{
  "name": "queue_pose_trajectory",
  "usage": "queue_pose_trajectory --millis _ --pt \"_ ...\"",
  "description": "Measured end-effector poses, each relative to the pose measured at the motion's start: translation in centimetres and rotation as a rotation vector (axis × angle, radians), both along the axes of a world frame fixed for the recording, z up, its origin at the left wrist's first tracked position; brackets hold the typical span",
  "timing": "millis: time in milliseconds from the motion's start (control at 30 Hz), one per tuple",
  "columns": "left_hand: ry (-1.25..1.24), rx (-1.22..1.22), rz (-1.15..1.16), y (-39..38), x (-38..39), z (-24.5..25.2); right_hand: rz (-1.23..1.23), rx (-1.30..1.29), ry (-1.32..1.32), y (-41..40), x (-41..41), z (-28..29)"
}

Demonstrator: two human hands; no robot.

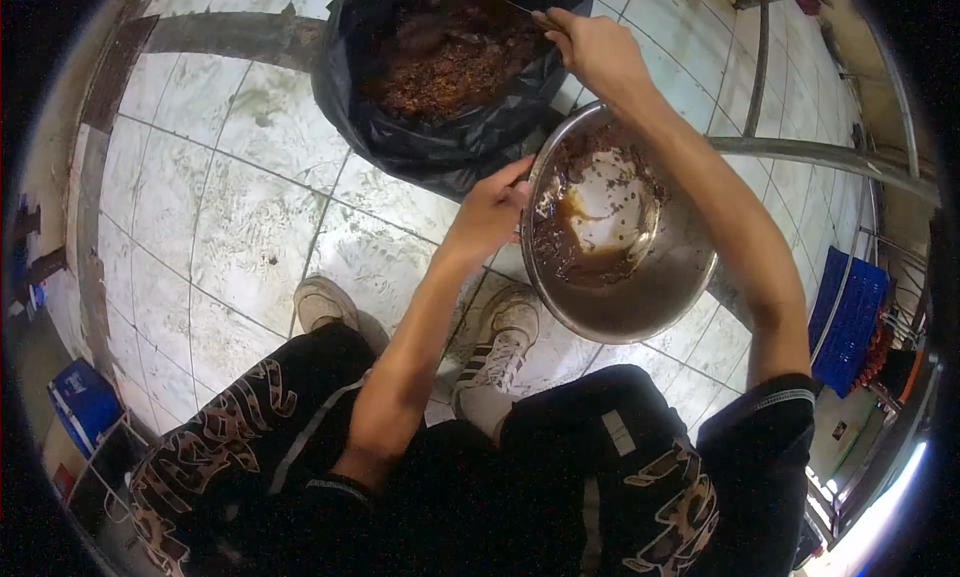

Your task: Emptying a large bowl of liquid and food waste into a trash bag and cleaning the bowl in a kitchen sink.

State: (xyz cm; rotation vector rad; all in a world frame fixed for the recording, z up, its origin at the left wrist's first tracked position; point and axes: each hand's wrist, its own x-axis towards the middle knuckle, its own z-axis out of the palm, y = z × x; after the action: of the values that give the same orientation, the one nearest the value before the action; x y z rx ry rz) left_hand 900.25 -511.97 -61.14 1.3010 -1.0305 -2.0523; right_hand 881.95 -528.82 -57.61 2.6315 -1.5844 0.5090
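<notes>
My left hand (491, 209) grips the near-left rim of a round stainless steel bowl (679, 277). Dark brown wet residue (592, 265) coats one side of the bowl's inside, with a little brown liquid at its bottom. My right hand (596, 51) reaches over the bowl and is closed around the handle of a utensil (538, 18). The utensil's far end points into a black plastic bag (442, 157), where it is hard to make out. Inside the wide-mouthed bag lies a dark reddish-brown, crumbly, moist mass (450, 74).
White floor tiles (247, 179), smeared with dirt, spread beneath the bag and my shoes (510, 322). A metal pipe frame (817, 157) stands on the right, near a blue plastic basket (847, 318). Another blue container (84, 404) is at the far left.
</notes>
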Motion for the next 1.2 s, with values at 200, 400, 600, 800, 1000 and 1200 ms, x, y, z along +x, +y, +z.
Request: queue_pose_trajectory --millis 200,400,600,800,1000,1200 --pt "0.024 -0.028 -0.018 0.1 0.3 -0.2 -0.028 0.044 0.123 2.9 2.1 -0.9" --pt "0.017 -0.005 -0.022 0.4 0.1 -0.1 0.02 -0.063 0.103 3.1 2.4 -2.3" --pt "-0.019 -0.028 -0.031 0.6 0.3 -0.4 -0.011 -0.048 0.048 3.2 3.0 -2.1" --pt "-0.089 -0.035 -0.046 0.4 0.3 0.5 -0.022 -0.006 -0.082 3.2 3.1 -2.7" --pt "-0.024 -0.027 -0.016 0.7 0.1 0.2 -0.167 0.074 -0.358 5.1 2.5 -1.2" --pt "-0.045 -0.026 0.02 1.5 0.8 -0.6 -0.558 0.61 -0.84 13.6 -1.6 8.8"
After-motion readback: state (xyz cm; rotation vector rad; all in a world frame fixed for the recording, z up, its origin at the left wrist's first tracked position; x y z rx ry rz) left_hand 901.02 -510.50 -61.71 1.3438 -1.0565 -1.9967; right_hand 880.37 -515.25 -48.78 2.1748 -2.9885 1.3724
